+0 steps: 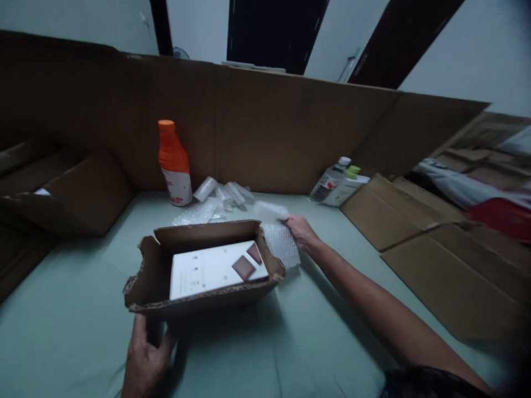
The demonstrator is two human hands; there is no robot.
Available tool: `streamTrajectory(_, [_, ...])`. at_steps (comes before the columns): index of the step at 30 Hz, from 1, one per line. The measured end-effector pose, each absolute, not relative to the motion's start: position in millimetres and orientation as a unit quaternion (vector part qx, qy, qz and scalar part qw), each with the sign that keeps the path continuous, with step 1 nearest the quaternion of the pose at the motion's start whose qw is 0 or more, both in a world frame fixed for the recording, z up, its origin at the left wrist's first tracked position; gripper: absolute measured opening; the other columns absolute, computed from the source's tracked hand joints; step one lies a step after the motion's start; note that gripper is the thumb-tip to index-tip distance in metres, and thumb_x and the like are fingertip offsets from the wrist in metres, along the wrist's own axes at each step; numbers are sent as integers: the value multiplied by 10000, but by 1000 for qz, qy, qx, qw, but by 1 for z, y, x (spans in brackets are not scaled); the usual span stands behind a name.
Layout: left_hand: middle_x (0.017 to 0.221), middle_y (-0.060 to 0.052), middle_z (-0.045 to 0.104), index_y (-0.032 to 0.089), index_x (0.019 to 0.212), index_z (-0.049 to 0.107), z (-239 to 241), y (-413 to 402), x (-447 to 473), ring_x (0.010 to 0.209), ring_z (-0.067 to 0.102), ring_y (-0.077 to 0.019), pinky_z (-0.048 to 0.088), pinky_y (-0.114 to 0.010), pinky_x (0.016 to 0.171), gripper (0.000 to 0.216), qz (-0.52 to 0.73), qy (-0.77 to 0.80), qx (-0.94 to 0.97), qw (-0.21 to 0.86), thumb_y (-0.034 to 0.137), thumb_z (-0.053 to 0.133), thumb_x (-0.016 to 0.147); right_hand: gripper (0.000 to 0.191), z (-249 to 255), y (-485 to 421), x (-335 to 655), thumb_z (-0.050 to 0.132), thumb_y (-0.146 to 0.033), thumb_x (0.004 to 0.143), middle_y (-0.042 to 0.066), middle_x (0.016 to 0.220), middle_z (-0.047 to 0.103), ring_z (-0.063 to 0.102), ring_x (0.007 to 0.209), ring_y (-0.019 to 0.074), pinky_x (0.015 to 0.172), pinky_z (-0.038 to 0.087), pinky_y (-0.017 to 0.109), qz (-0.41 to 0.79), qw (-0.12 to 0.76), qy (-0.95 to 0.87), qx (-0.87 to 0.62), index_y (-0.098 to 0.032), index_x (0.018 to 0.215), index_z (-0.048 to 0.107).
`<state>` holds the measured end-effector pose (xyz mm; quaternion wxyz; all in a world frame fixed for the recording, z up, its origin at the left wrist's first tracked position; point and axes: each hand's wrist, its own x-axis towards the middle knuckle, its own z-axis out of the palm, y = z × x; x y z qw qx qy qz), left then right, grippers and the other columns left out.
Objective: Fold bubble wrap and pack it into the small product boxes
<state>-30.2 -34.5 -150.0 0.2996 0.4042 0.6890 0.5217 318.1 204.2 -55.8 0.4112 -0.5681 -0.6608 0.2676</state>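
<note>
A cardboard box with its top uncovered and rough-cut edges stands in front of me. Inside it lies a white box with brown squares printed on one end. My left hand grips the cardboard box at its near left corner, thumb and fingers apart around it; the fingertips are partly hidden. Just beyond the box's right end, my right hand is closed on a piece of bubble wrap, its upper part rolled and its lower part hanging flat.
Behind the box, several rolls of bubble wrap lie near an orange-capped bottle. Clear bottles lean at the back right. Folded cardboard lies right; another carton stands left. A tall cardboard panel closes the back.
</note>
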Motion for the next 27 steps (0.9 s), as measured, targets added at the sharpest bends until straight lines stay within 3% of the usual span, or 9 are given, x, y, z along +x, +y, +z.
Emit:
streamTrajectory(2, [1080, -86, 689, 242, 1223, 569, -144, -35, -30, 1100, 657, -311, 542, -446, 963, 588, 512, 703, 397, 293, 522, 722, 730, 320, -71, 167, 343, 644, -474, 760, -18, 539, 555, 490, 497, 130, 500, 419, 255, 260, 388, -644, -606, -173, 658, 611])
streamTrajectory(5, [1062, -63, 695, 264, 1244, 551, -141, -36, -35, 1044, 673, -285, 544, -433, 939, 640, 517, 705, 380, 303, 487, 763, 682, 200, -78, 120, 358, 654, -347, 739, 39, 793, 691, 584, 681, 160, 670, 490, 296, 223, 393, -617, -644, -174, 839, 676])
streamTrajectory(9, [1148, -67, 686, 267, 1256, 546, -134, -38, -40, 1012, 682, -267, 544, -410, 911, 724, 522, 703, 362, 319, 466, 807, 612, 329, -69, 69, 338, 628, -336, 814, 91, 1097, 708, 647, 906, 206, 863, 513, 361, 238, 377, -693, -566, -185, 1102, 683])
streamTrajectory(12, [1063, -46, 698, 248, 1142, 605, -123, -36, -36, 928, 679, -237, 539, -349, 805, 565, 502, 713, 391, 295, 458, 774, 646, 549, -68, 50, 305, 696, -366, 812, 130, 1308, 647, 617, 1153, 279, 999, 481, 437, 273, 322, -797, -431, -187, 1319, 589])
streamTrajectory(16, [871, -16, 663, 206, 1044, 631, -110, -9, -24, 753, 613, -182, 482, -296, 674, 435, 500, 713, 413, 266, 409, 727, 671, 617, -74, 70, 264, 741, -308, 794, 137, 1305, 646, 620, 1163, 290, 983, 503, 443, 300, 328, -796, -411, -173, 1364, 545])
streamTrajectory(22, [896, -5, 644, 195, 1007, 605, -110, 56, -23, 817, 593, -164, 489, -309, 802, 421, 549, 670, 424, 265, 377, 718, 645, 487, -74, 125, 254, 701, -183, 800, 117, 1231, 692, 656, 1108, 255, 975, 520, 428, 290, 345, -766, -458, -155, 1279, 619])
streamTrajectory(27, [1232, -94, 673, 213, 1246, 585, -113, 24, -34, 1161, 630, -249, 463, -423, 1059, 600, 540, 667, 389, 337, 435, 729, 708, 317, -86, 102, 329, 640, -318, 890, 106, 1271, 687, 619, 1215, 270, 1067, 472, 468, 163, 351, -775, -500, -219, 1187, 692])
